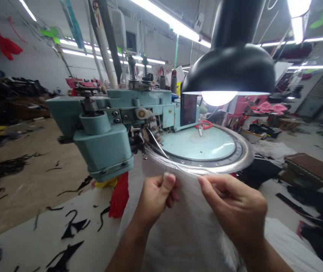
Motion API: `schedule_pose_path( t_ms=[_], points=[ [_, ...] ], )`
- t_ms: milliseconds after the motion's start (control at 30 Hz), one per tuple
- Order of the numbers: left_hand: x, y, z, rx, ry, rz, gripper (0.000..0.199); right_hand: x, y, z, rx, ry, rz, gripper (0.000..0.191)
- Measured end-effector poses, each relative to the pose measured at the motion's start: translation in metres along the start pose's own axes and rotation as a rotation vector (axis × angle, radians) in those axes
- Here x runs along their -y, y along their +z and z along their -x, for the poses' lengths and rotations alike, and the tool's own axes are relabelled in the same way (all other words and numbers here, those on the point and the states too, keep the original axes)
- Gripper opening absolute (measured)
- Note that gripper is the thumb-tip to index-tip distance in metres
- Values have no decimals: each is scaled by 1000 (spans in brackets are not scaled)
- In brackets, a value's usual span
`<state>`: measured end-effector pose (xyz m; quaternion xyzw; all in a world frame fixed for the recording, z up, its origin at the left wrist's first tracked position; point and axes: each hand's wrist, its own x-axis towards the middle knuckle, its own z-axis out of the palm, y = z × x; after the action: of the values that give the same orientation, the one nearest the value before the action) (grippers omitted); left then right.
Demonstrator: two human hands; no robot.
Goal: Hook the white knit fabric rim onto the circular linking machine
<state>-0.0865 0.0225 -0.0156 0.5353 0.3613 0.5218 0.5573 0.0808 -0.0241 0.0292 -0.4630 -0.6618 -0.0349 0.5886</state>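
Note:
White fabric [190, 219] hangs from the toothed rim [195, 170] of the round dial on a teal linking machine [104, 139]. My left hand [160, 192] pinches the fabric just under the rim, its thumb on top. To the right, my right hand [232, 206] closes thumb and forefinger on the cloth's upper edge, close against the rim. A stretch of cloth lies between the two hands. The machine's sewing head, with a thin metal rod [157, 142], sits at the dial's left side.
A black lamp [231, 71] shines low over the dial. Red-handled snips [204, 125] lie on the dial's teal top plate [207, 145]. Black fabric scraps [75, 226] litter the floor at left. A brown box [314, 170] and dark cloth stand at right.

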Motion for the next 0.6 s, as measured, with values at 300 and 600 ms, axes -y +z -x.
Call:
schedule_pose_path(
  t_ms=[300, 600],
  points=[
    [-7, 19, 5, 38, -17, -12, 56, 0, 0, 0, -104, 43, 120, 14],
    [-1, 24, 2, -14, -65, -41, 64, -50, 0, 33, 31, 350, -107, 20]
  ],
)
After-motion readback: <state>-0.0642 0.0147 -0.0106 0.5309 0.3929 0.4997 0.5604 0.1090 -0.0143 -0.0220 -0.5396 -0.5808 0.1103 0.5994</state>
